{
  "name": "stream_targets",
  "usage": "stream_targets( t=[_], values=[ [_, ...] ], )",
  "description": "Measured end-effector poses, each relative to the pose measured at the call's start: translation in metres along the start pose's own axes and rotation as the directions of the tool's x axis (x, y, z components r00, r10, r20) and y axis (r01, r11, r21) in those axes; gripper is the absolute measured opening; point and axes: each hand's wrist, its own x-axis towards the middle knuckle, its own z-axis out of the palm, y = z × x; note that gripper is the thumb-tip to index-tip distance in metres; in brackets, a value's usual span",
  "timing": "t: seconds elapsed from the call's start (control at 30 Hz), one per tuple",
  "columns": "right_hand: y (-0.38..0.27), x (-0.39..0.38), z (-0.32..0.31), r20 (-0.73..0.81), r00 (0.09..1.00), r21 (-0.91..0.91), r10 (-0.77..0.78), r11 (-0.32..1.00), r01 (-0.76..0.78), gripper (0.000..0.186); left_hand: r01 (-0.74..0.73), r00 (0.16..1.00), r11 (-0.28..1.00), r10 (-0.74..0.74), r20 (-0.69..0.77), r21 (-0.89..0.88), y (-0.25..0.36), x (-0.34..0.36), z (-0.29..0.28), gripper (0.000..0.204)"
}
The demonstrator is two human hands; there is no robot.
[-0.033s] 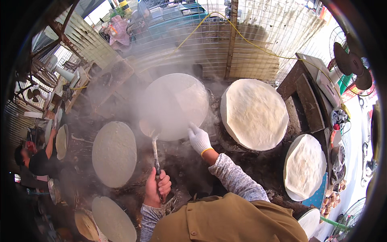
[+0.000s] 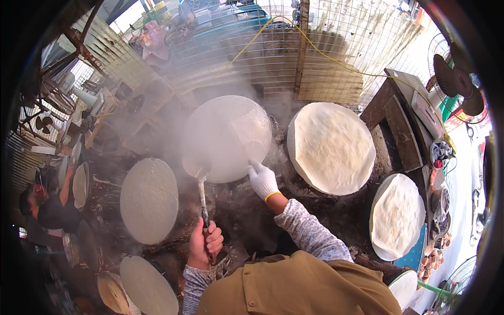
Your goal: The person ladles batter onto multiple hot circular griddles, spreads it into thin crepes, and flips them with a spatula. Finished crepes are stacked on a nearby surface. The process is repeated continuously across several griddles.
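Observation:
My bare left hand (image 2: 206, 242) is wrapped round the dark handle of a long scraper (image 2: 203, 197). Its pale-coated far end reaches the near left edge of a large round griddle under steam. A thin, whitish dough sheet (image 2: 218, 152) covers much of that griddle; a slanting edge shows on its right, with a paler surface beyond. My right hand (image 2: 263, 181), in a white knit glove with a yellow cuff, has its fingers closed at the near right rim of the sheet. Steam blurs the scraper's tip and the sheet's left side.
Thick round dough sheets lie on a griddle (image 2: 336, 149) to the right and on a nearer round stack (image 2: 397, 218). More pale discs (image 2: 149, 199) stand at the left. Beyond are a wire-mesh wall (image 2: 273, 58) and an electric fan (image 2: 459, 84). Another person (image 2: 52, 205) works far left.
My right hand has shifted very slightly right and toward me. The steam has drifted a little; my left hand and the scraper stay in place.

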Motion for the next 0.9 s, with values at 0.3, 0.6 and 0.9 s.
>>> stream_targets(
  t=[0.3,0.6,0.9],
  values=[
    [0.012,-0.054,0.011,-0.006,0.983,0.047,0.185,0.982,-0.185,0.040,0.044,0.999,0.999,-0.044,0.017,-0.024,0.001,-0.009,-0.005,0.048],
    [0.035,0.042,-0.049,0.004,0.975,0.114,0.220,0.969,-0.219,0.042,0.087,0.995,0.994,-0.083,-0.054,0.067,0.021,0.054,0.007,0.047],
    [0.037,0.004,-0.102,0.266,0.942,-0.003,0.203,0.978,-0.209,0.043,-0.052,0.894,0.994,0.091,-0.439,0.100,0.034,0.151,0.042,0.049]
  ],
)
